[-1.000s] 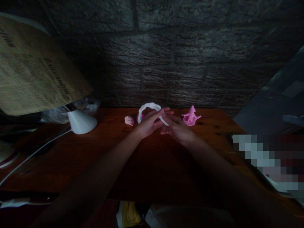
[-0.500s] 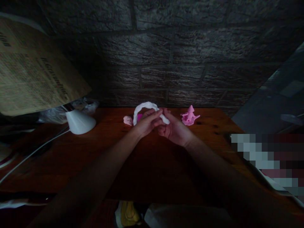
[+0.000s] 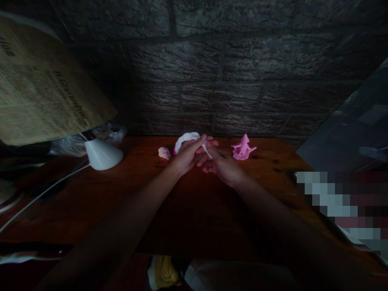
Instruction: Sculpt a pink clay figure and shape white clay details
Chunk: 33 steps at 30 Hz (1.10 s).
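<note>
A curved strip of white modelling clay (image 3: 187, 137) arches up behind my hands. My left hand (image 3: 190, 155) pinches it between thumb and fingers. My right hand (image 3: 222, 163) meets the left one, its thumb and fingers closed on the strip's near end. To the left lies a lump of pale pink clay (image 3: 164, 152), with a bit of bright pink material (image 3: 175, 152) mostly hidden behind my left hand. Right of my hands stands a pink clay figure (image 3: 243, 148) with a pointed top, arm-like points and a wide base.
A white cone-shaped lamp base (image 3: 104, 154) with a cable stands on the wooden table (image 3: 100, 202) at left, under a newsprint-patterned shade (image 3: 45, 89). Crumpled clear plastic (image 3: 68, 146) lies behind it. A brick-patterned wall (image 3: 197, 64) closes off the back. At right a patch is pixelated.
Both hands stay together at the strip. Its visible arc has become lower and shorter, and its near end between the fingers looks thinner. The pink pieces stay in place.
</note>
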### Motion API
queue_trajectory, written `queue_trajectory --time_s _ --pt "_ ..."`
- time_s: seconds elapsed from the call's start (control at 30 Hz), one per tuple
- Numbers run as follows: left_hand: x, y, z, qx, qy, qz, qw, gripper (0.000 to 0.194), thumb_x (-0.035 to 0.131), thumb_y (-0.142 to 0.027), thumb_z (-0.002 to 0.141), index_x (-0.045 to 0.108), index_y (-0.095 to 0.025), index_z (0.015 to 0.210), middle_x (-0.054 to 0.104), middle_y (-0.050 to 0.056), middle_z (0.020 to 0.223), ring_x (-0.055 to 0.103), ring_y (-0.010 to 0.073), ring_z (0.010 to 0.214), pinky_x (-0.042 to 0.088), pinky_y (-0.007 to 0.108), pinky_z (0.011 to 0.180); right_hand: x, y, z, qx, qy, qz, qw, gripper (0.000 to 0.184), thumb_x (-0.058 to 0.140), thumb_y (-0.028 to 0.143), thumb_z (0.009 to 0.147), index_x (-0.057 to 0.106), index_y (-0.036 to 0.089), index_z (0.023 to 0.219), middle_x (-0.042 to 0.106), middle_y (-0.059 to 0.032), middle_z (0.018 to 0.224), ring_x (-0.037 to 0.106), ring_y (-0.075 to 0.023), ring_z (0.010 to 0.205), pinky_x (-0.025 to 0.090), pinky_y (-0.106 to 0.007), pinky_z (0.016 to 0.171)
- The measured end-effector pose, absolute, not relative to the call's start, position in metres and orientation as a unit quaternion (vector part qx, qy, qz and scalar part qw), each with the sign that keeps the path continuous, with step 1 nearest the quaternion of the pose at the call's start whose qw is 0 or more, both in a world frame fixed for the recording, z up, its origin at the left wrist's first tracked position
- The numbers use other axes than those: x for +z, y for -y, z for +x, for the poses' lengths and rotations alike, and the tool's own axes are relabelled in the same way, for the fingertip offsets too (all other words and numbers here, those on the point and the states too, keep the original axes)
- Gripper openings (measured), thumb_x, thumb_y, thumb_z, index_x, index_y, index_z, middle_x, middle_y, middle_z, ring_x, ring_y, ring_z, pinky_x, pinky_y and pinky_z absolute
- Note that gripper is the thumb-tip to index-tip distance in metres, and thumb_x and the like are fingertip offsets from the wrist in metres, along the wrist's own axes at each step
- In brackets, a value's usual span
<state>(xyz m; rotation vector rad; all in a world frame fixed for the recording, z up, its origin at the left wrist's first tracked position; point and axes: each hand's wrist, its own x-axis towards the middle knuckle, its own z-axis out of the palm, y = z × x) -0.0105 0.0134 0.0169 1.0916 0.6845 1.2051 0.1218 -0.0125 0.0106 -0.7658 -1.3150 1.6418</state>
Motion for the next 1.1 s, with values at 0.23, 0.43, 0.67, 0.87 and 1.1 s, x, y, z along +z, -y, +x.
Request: queue_trajectory --time_s 0.23,0.43,0.67,0.87,1.1 --pt "0.021 -0.008 -0.009 0.509 -0.295 0.491 0.643 0.032 0.071 -0.047 0.088 0.074 -0.016 0.089 0.073 0.004 0.073 0.067 0.0137 0.058 0.052 0.024 0.050 0.016 0.009 0.125 0.711 0.459 -0.291 0.447 0.053 0.057 0.073 0.088 0.073 0.023 0.085 0.066 -0.0015 0.064 0.056 -0.0131 0.055 0.043 -0.028 0.055" --pt "0.017 -0.011 -0.011 0.527 -0.301 0.504 0.614 0.037 0.074 -0.047 0.085 0.066 -0.016 0.066 0.063 -0.001 0.058 0.055 0.0079 0.048 0.050 0.024 0.052 0.021 0.011 0.126 0.721 0.443 -0.287 0.450 0.047 0.065 0.067 0.086 0.071 0.021 0.080 0.065 -0.0010 0.065 0.053 -0.0117 0.055 0.041 -0.026 0.054" --pt "0.011 -0.017 -0.008 0.546 -0.302 0.496 0.604 0.032 0.077 -0.047 0.081 0.072 -0.016 0.076 0.074 0.006 0.079 0.072 0.0167 0.081 0.054 0.029 0.074 0.020 0.012 0.126 0.714 0.435 -0.292 0.464 0.039 0.076 0.059 0.081 0.071 0.020 0.080 0.065 -0.0003 0.069 0.051 -0.0096 0.057 0.042 -0.024 0.055" --pt "0.015 -0.014 -0.008 0.526 -0.332 0.505 0.598 0.027 0.075 -0.040 0.079 0.072 -0.014 0.075 0.073 0.007 0.078 0.063 0.0121 0.062 0.052 0.027 0.062 0.011 0.010 0.125 0.574 0.541 -0.364 0.495 0.040 0.062 0.058 0.090 0.070 0.019 0.082 0.067 -0.0022 0.071 0.053 -0.0106 0.055 0.042 -0.026 0.055" --pt "0.019 -0.012 -0.008 0.525 -0.422 0.551 0.492 0.038 0.071 -0.044 0.082 0.058 -0.017 0.059 0.055 -0.001 0.058 0.050 0.0100 0.055 0.042 0.025 0.057 0.022 0.026 0.128 0.185 0.728 -0.452 0.480 0.033 0.050 0.041 0.097 0.071 0.018 0.088 0.070 -0.0049 0.070 0.061 -0.0165 0.059 0.042 -0.030 0.060"
